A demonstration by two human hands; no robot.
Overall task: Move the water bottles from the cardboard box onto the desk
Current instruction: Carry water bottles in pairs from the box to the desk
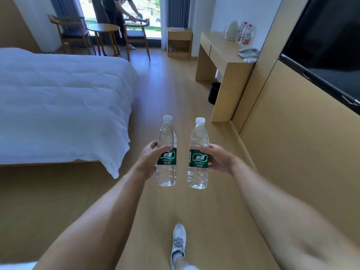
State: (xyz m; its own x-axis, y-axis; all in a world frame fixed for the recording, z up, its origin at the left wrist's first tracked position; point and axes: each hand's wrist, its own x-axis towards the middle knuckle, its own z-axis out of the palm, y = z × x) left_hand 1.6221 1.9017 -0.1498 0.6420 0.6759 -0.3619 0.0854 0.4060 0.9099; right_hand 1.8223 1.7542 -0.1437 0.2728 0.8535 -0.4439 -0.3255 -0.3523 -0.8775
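Clear bottles (167, 151) upright in hands (149, 159)

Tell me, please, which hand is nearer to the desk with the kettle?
The right hand. It holds a bottle on the side where the desk stands ahead; the left hand is farther across, toward the bed.

Bed (58, 106) left, desk (224, 55) far right ahead
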